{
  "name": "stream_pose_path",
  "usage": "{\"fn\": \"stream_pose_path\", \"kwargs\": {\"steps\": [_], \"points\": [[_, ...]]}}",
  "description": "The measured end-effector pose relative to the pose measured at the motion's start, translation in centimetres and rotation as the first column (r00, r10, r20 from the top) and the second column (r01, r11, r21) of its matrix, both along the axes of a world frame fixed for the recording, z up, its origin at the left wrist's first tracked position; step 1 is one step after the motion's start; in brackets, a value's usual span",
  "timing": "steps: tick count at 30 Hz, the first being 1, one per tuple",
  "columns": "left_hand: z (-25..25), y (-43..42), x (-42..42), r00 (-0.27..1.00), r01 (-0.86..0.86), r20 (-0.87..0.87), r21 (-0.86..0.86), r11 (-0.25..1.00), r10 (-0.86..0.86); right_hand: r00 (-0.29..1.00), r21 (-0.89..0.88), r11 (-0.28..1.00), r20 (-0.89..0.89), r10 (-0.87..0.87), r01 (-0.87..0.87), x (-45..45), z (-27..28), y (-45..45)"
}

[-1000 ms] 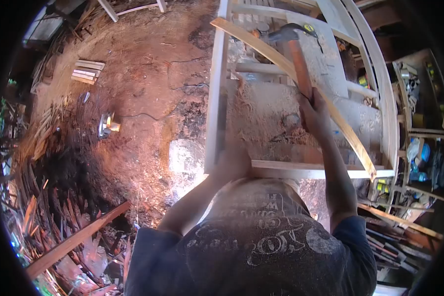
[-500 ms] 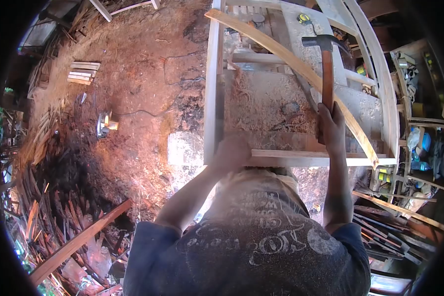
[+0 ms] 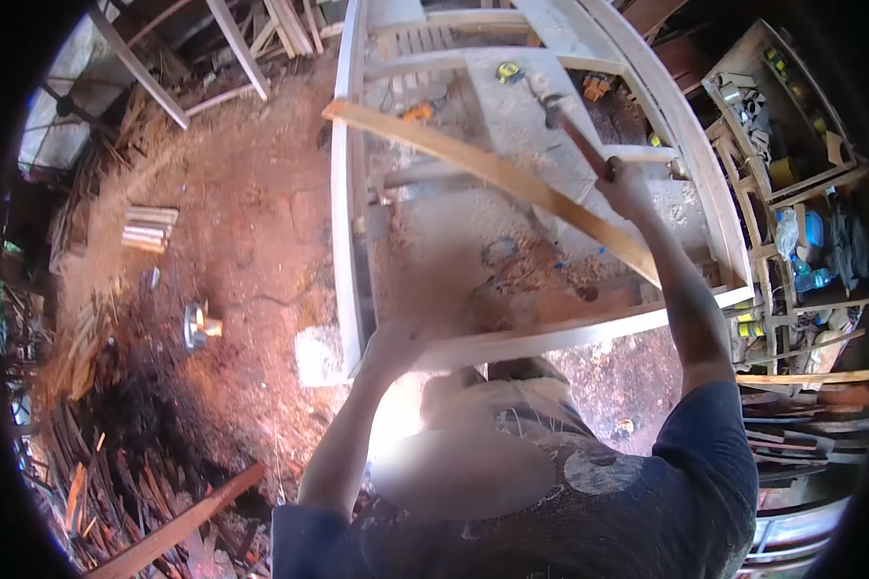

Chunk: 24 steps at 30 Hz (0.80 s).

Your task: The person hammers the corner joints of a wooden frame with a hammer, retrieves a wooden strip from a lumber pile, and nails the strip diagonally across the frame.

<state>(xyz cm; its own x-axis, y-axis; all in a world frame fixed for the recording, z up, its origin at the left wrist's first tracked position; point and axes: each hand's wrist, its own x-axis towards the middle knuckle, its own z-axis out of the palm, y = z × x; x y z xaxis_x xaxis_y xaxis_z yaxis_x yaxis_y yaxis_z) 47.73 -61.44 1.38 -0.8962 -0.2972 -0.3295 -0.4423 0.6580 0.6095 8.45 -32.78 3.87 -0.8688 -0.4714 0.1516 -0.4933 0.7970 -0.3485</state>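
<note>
My right hand (image 3: 628,190) is wrapped around the lower handle of a claw hammer (image 3: 583,141), which is held over the right part of a wooden frame (image 3: 344,212). The hammer head points away from me. My left hand (image 3: 398,349) is at the near left corner of the frame, by its near rail (image 3: 570,334). Its fingers are smeared, so I cannot make out their shape or any grip. A long, light wooden strip (image 3: 492,170) lies diagonally across the frame, its near end close to my right forearm.
Inside the frame, a yellow tape measure (image 3: 509,71) rests on a board. A stack of short wood pieces (image 3: 149,230) and a metal tool (image 3: 201,326) lie on the dirt floor. Scrap wood is heaped at lower left; shelves (image 3: 792,193) stand at right.
The hammer has swung forward and left with my right hand, and its head now tilts left. My left hand remains by the near left corner. The whole view has shifted.
</note>
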Motion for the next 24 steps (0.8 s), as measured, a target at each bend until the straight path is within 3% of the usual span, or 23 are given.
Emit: {"fn": "stream_pose_path", "kwargs": {"steps": [1,3,6,8,11,12,15,17,19,21,24], "points": [[0.4,0.2,0.1,0.999,-0.03,-0.028,-0.005,1.0,0.029,0.947,0.163,0.985,-0.302,0.113,-0.065,-2.4,-2.4,0.9],[1.1,1.1,-0.4,0.993,-0.09,-0.078,-0.007,0.996,0.09,0.989,0.249,0.966,-0.142,-0.038,0.073,-3.6,-2.5,0.5],[4.6,4.5,-3.3,0.984,-0.152,-0.083,0.075,0.986,0.158,0.98,0.273,0.962,-0.197,0.023,0.032,-7.1,-5.9,2.6],[5.8,7.4,-6.5,0.962,-0.053,-0.266,0.021,0.998,0.057,0.983,0.285,0.959,-0.176,0.053,-0.001,-8.8,-8.1,4.4],[9.3,13.8,-13.5,0.892,0.036,-0.448,-0.065,0.997,-0.061,0.979,0.189,0.982,-0.198,0.058,-0.02,-9.6,-11.0,6.7],[9.7,15.7,-16.2,0.898,0.066,-0.434,-0.031,0.997,-0.073,0.997,0.182,0.983,-0.068,0.026,-0.013,-8.0,-8.2,7.3],[9.7,20.6,-25.1,0.967,0.059,-0.253,0.147,0.987,-0.021,0.972,-0.246,0.952,0.101,0.212,-0.182,-8.1,-8.4,11.7],[4.9,22.1,-31.2,0.9,0.11,-0.431,0.084,0.99,-0.063,0.957,-0.257,0.945,0.157,0.245,-0.2,-5.4,-4.9,15.0],[4.0,23.6,-35.8,0.943,0.105,-0.324,0.071,0.992,-0.077,0.95,-0.293,0.943,0.218,0.225,-0.156,-2.9,-2.7,18.4],[1.0,24.4,-38.6,0.923,0.118,-0.371,0.008,0.993,-0.106,0.931,-0.235,0.958,0.284,0.23,-0.165,-1.6,-2.6,21.6],[1.4,26.4,-38.0,0.908,0.115,-0.407,0.003,0.993,-0.104,0.941,-0.278,0.944,0.231,0.246,-0.179,1.9,-4.5,26.0]]}}
